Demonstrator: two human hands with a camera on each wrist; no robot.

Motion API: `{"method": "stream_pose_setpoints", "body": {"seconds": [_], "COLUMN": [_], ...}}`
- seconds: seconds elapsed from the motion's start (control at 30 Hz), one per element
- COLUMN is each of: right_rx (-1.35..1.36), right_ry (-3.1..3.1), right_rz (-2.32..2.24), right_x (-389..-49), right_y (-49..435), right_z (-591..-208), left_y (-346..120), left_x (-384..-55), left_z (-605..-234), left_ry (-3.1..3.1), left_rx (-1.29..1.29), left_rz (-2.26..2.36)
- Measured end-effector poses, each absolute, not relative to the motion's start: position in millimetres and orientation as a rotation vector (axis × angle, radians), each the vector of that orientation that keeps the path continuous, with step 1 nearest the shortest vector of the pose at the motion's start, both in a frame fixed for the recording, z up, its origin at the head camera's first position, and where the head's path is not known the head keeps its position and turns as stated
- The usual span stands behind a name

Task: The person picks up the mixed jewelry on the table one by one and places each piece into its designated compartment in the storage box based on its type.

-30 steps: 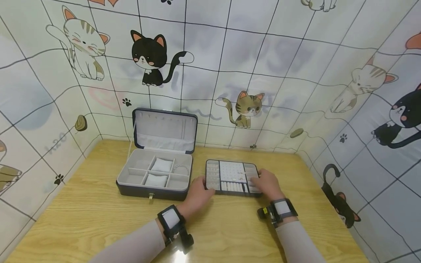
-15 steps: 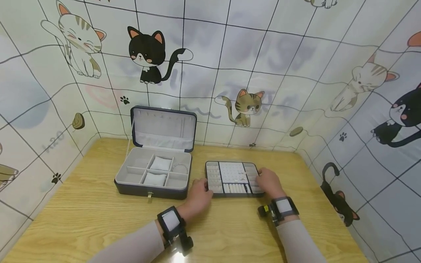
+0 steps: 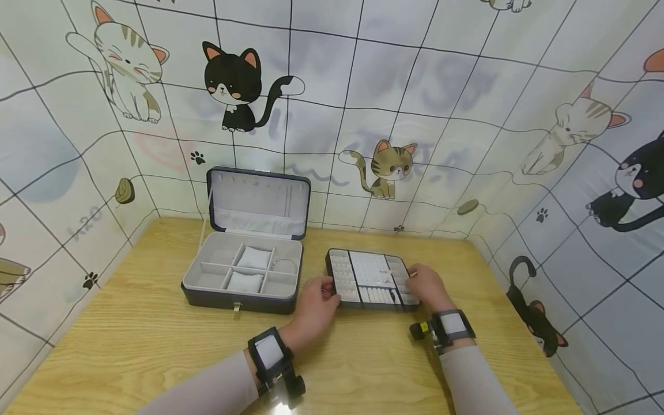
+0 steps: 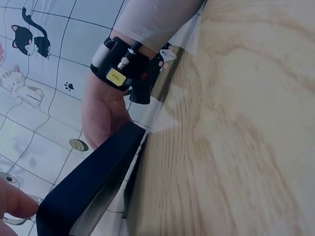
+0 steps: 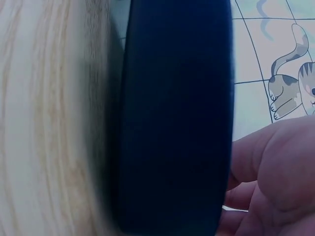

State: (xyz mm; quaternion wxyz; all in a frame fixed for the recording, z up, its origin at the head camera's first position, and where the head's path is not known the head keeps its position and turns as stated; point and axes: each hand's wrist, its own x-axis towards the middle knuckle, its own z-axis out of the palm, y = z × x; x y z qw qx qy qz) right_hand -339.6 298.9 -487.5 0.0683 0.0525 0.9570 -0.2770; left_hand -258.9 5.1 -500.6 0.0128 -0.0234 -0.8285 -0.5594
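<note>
A shallow dark-blue jewelry tray [image 3: 343, 275] with pale compartments, a white dotted panel and a row of ring rolls is between the hands in the head view. My right hand [image 3: 428, 286] grips its right end; in the right wrist view, the tray's dark outer wall [image 5: 177, 118] hides part of the fingers. At the left end, my left hand [image 3: 313, 308] pinches the near corner, thumb in front and curled fingers beside the wall. In the left wrist view, a fingertip [image 4: 22, 202] touches the tray's corner, and the tray's underside is partly visible above the wood.
An open dark-blue jewelry box [image 3: 236, 300] stands left of the tray, lid upright. Its compartments hold two white cushions [image 3: 254, 257] and a bracelet [image 3: 284, 264]. Behind the wooden table [image 3: 171, 351] hangs a cat-print cloth wall [image 3: 321, 69].
The tray has shifted slightly right and turned, so its left outer wall now shows. The right hand has moved a little right with it; the jewelry box stays put.
</note>
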Motion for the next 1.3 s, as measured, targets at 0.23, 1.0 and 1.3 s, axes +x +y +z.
{"method": "stream_pose_setpoints", "body": {"seconds": [0.23,1.0,1.3], "right_rx": [0.168,0.156,0.205], "right_ry": [2.912,2.845,2.860], "right_rz": [-0.874,-1.289,-1.493], "right_x": [-340,-339,-335], "right_y": [298,270,253], "right_z": [-487,-482,-480], "left_y": [5,-25,-39], "left_x": [-252,-251,-259], "left_z": [-495,-457,-457], "left_ry": [-2.570,-2.402,-2.381], "left_rx": [-0.098,-0.070,0.020], "left_rz": [-1.713,-1.717,-1.681]}}
